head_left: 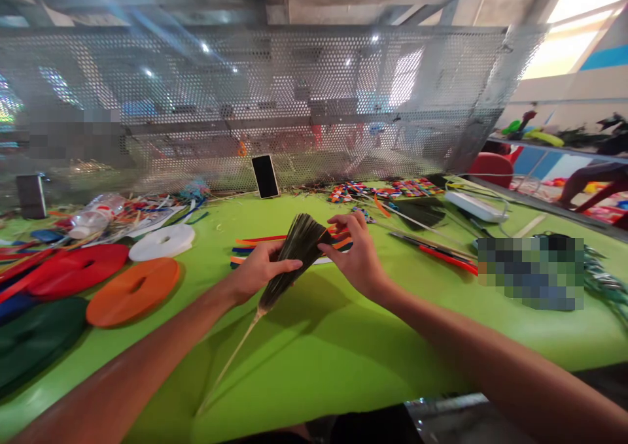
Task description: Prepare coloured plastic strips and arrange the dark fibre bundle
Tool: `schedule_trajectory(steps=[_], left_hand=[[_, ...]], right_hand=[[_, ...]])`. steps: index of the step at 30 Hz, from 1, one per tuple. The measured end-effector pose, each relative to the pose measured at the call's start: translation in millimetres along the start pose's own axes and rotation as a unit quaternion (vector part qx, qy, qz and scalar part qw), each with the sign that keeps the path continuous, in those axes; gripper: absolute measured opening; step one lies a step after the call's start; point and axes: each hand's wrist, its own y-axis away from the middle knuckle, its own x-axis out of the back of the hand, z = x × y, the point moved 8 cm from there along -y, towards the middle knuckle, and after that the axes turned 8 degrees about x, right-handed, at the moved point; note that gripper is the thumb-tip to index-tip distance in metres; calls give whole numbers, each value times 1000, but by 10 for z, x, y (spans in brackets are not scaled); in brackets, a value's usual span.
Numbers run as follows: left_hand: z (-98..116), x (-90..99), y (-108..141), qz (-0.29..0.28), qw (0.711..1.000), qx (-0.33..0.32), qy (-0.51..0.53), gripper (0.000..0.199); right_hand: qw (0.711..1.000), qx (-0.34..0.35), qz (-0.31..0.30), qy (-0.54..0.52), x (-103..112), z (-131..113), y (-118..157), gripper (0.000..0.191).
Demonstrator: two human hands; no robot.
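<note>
A pleated, dark green palm leaf (289, 267) with a long pale stalk is held tilted above the table, its broad cut end up and the stalk slanting down toward me. My left hand (260, 267) wraps around the leaf's middle, thumb lying across its front. At the upper right edge of the leaf, my right hand (356, 251) pinches a corner between thumb and forefinger, its other fingers curled loosely. Behind the leaf and partly hidden by it and my hands lie several coloured strips (240, 250), orange, blue, black and white.
Rolls of flat ribbon, white (164, 241), orange (135, 291), red (78, 271) and dark green (42, 339), lie at left. Scissors (441, 251) with red handles lie at right, near a power strip (473, 206). A phone (265, 176) leans against the perforated metal screen (294, 110).
</note>
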Motion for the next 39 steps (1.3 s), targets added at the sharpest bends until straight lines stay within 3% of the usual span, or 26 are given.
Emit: schedule_trajectory(steps=[3, 8, 14, 23, 28, 35, 39], left_hand=[[22, 0, -8, 2, 1000, -15, -10, 50], [29, 16, -39, -6, 999, -29, -36, 46], [5, -16, -46, -51, 993, -13, -107, 39], [-43, -65, -78, -92, 972, -21, -216, 32], [-74, -61, -48, -114, 979, 13, -170, 31], [-107, -76, -38, -104, 991, 35, -76, 31], [-123, -99, -50, -96, 994, 45, 0, 39]], right_hand=[[998, 55, -30, 17, -27, -123, -3, 8], [989, 101, -86, 64, -47, -171, -29, 9], [925, 196, -280, 167, -246, -259, 13, 13], [861, 242, -393, 213, -354, -272, 163, 11], [896, 183, -382, 130, -264, -274, 110, 12], [920, 181, -340, 73, -160, -369, 37, 15], [961, 81, -264, -11, -85, -201, -44, 9]])
